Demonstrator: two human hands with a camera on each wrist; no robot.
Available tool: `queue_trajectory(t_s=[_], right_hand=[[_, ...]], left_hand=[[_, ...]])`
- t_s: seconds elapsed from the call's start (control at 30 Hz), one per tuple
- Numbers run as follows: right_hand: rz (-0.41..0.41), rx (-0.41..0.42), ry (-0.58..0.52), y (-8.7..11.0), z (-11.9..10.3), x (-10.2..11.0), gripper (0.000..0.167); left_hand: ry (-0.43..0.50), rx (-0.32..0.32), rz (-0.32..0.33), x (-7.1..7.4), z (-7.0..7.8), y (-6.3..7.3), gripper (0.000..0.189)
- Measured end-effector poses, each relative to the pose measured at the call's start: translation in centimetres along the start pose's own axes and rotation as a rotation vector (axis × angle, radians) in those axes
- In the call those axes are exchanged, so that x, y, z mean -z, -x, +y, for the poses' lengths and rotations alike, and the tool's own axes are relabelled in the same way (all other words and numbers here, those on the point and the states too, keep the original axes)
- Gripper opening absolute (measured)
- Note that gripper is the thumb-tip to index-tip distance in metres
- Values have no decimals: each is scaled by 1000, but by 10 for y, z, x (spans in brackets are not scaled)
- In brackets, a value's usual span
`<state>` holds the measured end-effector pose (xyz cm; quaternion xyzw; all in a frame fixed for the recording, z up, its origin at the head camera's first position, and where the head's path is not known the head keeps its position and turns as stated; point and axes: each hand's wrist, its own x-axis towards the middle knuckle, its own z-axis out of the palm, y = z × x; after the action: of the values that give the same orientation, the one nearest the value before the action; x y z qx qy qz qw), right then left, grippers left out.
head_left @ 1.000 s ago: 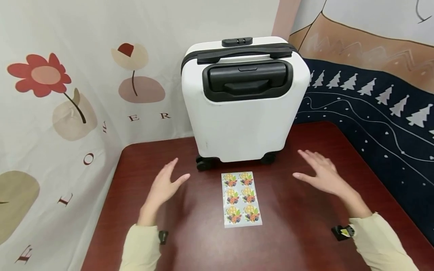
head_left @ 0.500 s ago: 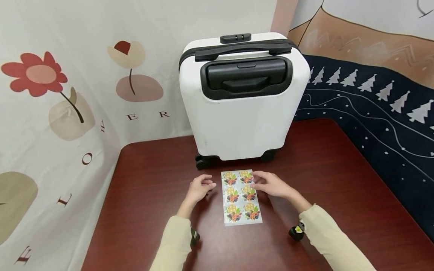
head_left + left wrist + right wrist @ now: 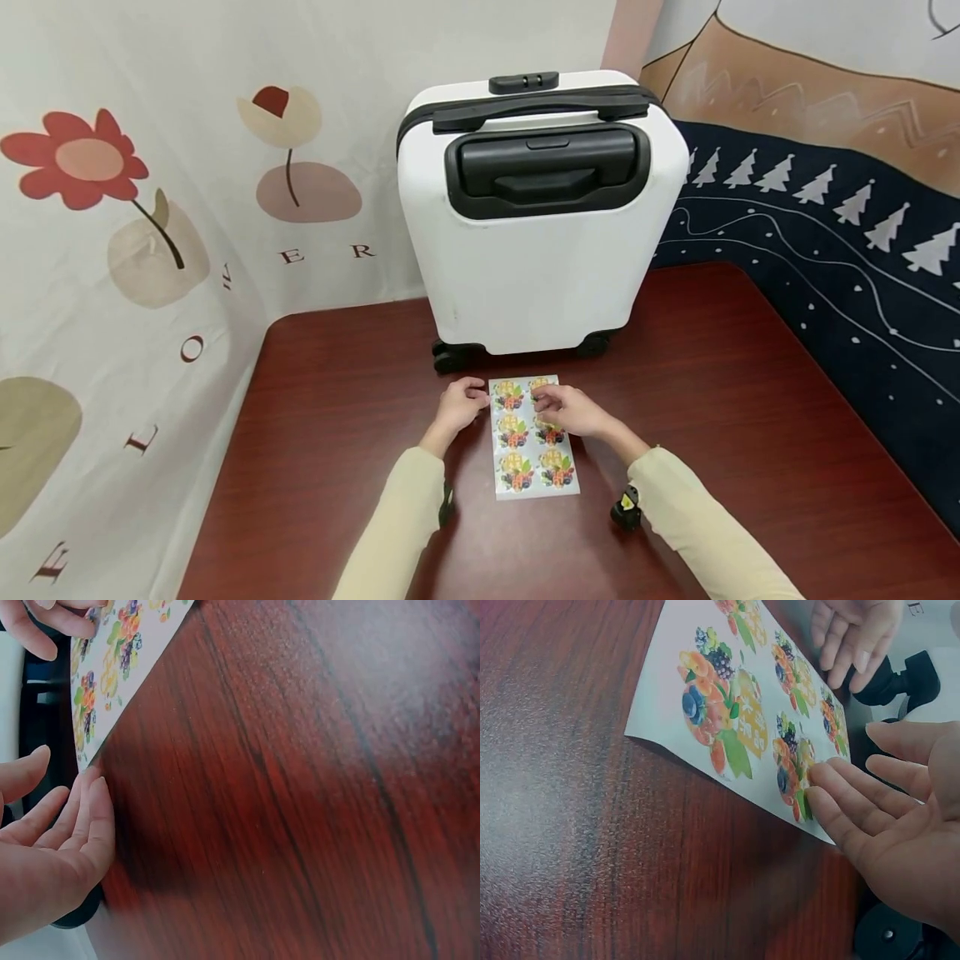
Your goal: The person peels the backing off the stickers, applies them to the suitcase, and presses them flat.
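On the table lies a pale sticker sheet [image 3: 532, 465] printed with several round fruit designs. My left hand [image 3: 459, 406] is at the sheet's upper left edge; in the left wrist view the left hand [image 3: 64, 851] has its fingertips at a corner of the sheet, thumb held apart. Over the right-hand column of stickers is my right hand [image 3: 574, 412]. Seen from the right wrist, the right hand [image 3: 900, 817] has loosely bent fingers with their tips at a sticker near the sheet's edge, and its thumb stands away. Neither hand pinches the sheet.
A white suitcase [image 3: 536, 283] with black handles and wheels stands upright just behind the sheet on the dark red table [image 3: 337, 417]. A flower-printed cloth [image 3: 300, 50] hangs at the back and left; a navy one with trees [image 3: 825, 267] hangs at right.
Both hands have come inward from wide apart on either side of the sheet. The left has reached its left edge; the right now lies over its right column. The sheet stays in place.
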<state>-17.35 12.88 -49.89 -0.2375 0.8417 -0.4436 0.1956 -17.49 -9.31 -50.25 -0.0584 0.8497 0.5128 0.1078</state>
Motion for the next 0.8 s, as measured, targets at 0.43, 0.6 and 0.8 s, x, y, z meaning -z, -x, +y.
queue_trajectory(t_s=[0.43,0.6,0.8], right_hand=[[32,-53,-107,-4,1,-7,37],[43,-42,-62,-8,-1,-7,34],[79,-41,-44,-13,-4,-13,29]], left_hand=[[-76,-12,71,-10,4,-2,20],[-119,-30,101,-12,6,0,12],[-89,-47,89,-14,7,1,12]])
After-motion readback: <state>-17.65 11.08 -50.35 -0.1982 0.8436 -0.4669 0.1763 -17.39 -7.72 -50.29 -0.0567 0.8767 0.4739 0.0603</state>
